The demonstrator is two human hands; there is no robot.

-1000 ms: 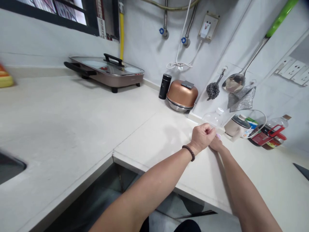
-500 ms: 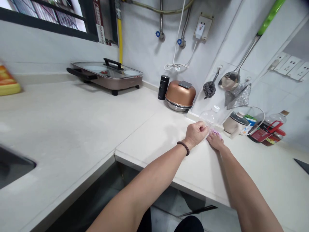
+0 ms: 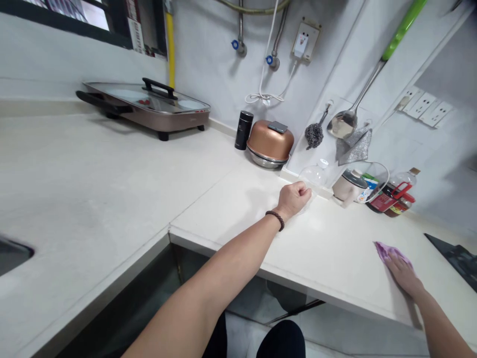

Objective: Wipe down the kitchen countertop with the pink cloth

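Observation:
My left hand [image 3: 295,198] is curled into a fist on the pale countertop [image 3: 231,199], a bead bracelet on its wrist. It sits right beside a clear plastic bottle [image 3: 314,175] lying by the wall; something transparent shows at its fingers. My right hand [image 3: 403,272] lies flat, fingers stretched out, on a purple cloth [image 3: 383,249] on the counter far to the right.
A copper pot [image 3: 270,141] and a black flask [image 3: 243,130] stand in the corner. An electric grill pan [image 3: 149,107] sits at the back left. A small cooker [image 3: 348,186], a glass lid and sauce bottles [image 3: 391,199] line the right wall. A dark hob edge [image 3: 454,258] lies far right.
My right hand has slid with the purple cloth from beside my left hand to the right along the counter. My left hand stays closed near the clear bottle.

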